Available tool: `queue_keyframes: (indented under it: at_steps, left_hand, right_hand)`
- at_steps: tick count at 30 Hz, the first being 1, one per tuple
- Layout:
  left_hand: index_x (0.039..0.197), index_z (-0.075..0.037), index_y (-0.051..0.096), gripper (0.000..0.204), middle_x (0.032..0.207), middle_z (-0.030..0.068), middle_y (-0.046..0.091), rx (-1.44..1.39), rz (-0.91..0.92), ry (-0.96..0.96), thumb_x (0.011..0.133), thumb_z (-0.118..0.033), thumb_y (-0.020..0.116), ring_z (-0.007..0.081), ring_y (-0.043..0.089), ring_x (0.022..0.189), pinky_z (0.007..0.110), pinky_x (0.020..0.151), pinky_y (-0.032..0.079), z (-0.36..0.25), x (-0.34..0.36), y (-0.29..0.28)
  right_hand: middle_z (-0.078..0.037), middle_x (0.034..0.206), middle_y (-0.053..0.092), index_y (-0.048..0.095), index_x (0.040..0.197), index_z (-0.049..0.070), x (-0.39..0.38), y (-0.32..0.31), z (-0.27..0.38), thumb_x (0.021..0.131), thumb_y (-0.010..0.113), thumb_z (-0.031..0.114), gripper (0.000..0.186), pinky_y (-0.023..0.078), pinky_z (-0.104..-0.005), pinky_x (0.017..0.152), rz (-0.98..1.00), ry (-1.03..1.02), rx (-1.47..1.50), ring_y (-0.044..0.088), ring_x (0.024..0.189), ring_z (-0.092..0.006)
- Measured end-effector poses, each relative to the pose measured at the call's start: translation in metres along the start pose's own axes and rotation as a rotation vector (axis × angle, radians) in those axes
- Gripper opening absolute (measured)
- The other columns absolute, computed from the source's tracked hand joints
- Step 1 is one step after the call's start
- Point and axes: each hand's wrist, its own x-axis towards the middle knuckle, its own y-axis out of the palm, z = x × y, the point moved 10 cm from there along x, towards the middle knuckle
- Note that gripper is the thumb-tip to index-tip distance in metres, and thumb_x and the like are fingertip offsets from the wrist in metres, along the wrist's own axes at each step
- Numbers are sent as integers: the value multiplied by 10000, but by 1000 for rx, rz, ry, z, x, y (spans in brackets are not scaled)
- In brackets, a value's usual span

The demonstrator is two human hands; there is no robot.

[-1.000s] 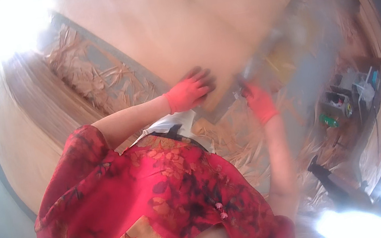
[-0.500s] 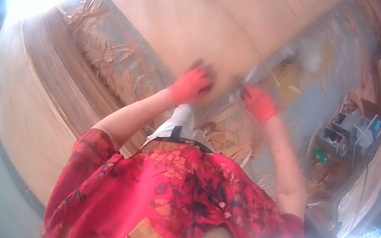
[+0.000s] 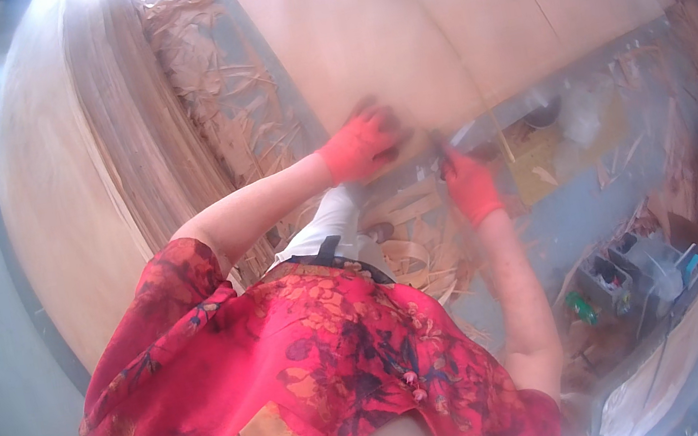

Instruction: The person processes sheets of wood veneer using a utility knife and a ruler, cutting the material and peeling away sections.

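Note:
My left hand (image 3: 361, 140), in a red glove with dark fingertips, rests on a large pale wood sheet (image 3: 353, 23) near its lower corner, fingers apart and slightly curled. My right hand (image 3: 469, 181), also red-gloved, is closed around a small thin tool (image 3: 441, 145) at the sheet's lower edge, just right of my left hand. The tool's tip is hazy and its kind is unclear. The sheet lies on a grey surface (image 3: 272, 84) and has a dark line running along it.
Stacked wood sheets (image 3: 54, 193) stand at the left beside torn veneer scraps (image 3: 200, 58). At right, a tray (image 3: 696, 248) holds containers, a green bottle (image 3: 583, 306) and small items. A yellowish piece (image 3: 534, 166) lies below the sheet; more scraps (image 3: 416, 262) lie under my arms.
The camera view has turned, bringing more of the left stack into view and shifting the sheet rightward. My hands stay at the sheet's corner, with my left hand slightly higher in the picture.

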Motion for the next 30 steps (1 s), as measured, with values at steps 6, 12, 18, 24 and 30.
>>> queue_keyframes:
  at_steps: [6,12,18,24,30]
  left_hand:
    - [1295,-199,659,474,1209,121,598,25,43,0,827,-250,715,352,480,1270,618,1190,247,-4,6,8]
    - [1334,-218,632,504,1221,126,599,23,63,-16,838,-264,710,362,471,1290,624,1197,233,2,-3,3]
    - [1331,-175,631,546,1227,89,582,164,-32,59,794,-238,707,346,444,1306,629,1190,253,-12,-4,0]
    - [1284,-168,662,549,1176,74,584,203,-93,103,740,-227,706,334,468,1268,630,1174,292,-22,3,-5]
    - [1273,-165,670,549,1156,80,576,168,-78,92,727,-211,697,339,474,1258,647,1163,300,-19,8,-6]
  right_hand:
    - [-247,992,691,500,1479,288,-14,-10,-8,988,559,201,502,528,-524,775,5,20,-125,668,903,-443]
    - [-200,938,708,463,1514,264,-138,-26,-73,977,580,159,560,553,-442,757,46,158,94,676,803,-405]
    - [-78,900,727,387,1572,264,-227,-14,-106,1039,561,246,561,510,-272,526,-181,492,743,640,614,-106]
    - [-83,969,722,382,1570,221,-213,-47,-130,1046,527,258,545,476,-249,465,-312,400,804,637,599,-108]
    - [-31,924,714,436,1550,261,-121,-150,-158,1042,545,214,521,472,-264,473,-361,343,628,603,579,-82]
